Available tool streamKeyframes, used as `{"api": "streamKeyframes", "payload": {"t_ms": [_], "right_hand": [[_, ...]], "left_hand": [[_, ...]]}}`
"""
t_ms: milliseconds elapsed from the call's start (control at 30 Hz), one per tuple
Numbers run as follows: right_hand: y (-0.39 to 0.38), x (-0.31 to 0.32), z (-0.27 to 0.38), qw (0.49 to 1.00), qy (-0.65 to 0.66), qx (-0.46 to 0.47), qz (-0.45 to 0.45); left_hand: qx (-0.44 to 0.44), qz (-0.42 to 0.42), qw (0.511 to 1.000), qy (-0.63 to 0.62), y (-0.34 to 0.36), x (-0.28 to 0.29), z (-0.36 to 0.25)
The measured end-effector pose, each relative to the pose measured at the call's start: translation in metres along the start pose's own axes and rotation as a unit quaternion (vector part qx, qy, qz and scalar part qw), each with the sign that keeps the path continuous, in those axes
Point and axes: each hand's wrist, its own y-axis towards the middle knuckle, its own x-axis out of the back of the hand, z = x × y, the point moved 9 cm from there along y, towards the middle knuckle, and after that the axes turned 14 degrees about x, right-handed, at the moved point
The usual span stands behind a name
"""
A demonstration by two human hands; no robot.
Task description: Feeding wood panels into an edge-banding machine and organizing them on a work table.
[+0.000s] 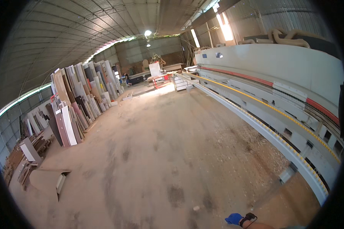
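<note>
My right hand (pixel 234 218), in a blue glove with a dark band at the wrist, is at the lower right edge, over the dusty floor. Its fingers look curled; whether they hold anything is too small to make out. It is nearest to the long pale machine (pixel 256 99) along the right, which has yellow-edged rails, a red strip and a grey leg (pixel 287 173). My left hand is out of the picture.
Upright boards (pixel 70 87) lean in rows at left, near stacked timber (pixel 32 152) and a flat beige offcut (pixel 46 179) on the concrete floor (pixel 160 160). At the back are a red-framed workbench (pixel 154 78) and a small, distant person (pixel 127 79) in dark clothing.
</note>
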Motion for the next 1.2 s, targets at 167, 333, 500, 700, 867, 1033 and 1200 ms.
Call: {"api": "streamKeyframes", "payload": {"t_ms": [167,333,500,700,867,1033,1200], "right_hand": [[0.093,0.031,-0.085,0.943,-0.081,-0.205,0.251],[0.139,0.067,-0.134,0.89,0.105,-0.359,0.262],[0.306,0.103,-0.216,0.874,0.153,-0.375,0.268],[0.583,0.17,-0.35,0.888,0.183,-0.344,0.245],[0.949,0.293,-0.489,0.984,0.008,-0.078,0.161],[1.24,0.448,-0.619,0.835,0.466,-0.22,-0.192],[1.349,0.443,-0.751,0.727,0.646,-0.137,-0.187]], "left_hand": [[-0.016,-0.006,1.0,0.026,0.145,0.145,-0.126],[-0.08,-0.047,0.992,0.085,0.279,0.28,-0.252],[-0.205,-0.136,0.969,-0.004,0.467,0.421,-0.409],[-0.243,-0.178,0.91,0.284,0.587,0.551,-0.594],[-0.069,0.002,0.991,0.111,0.715,0.664,-0.658],[-0.079,0.024,0.991,0.103,0.862,0.782,-0.821],[-0.091,0.045,0.991,0.082,1.002,0.941,-0.977]]}}
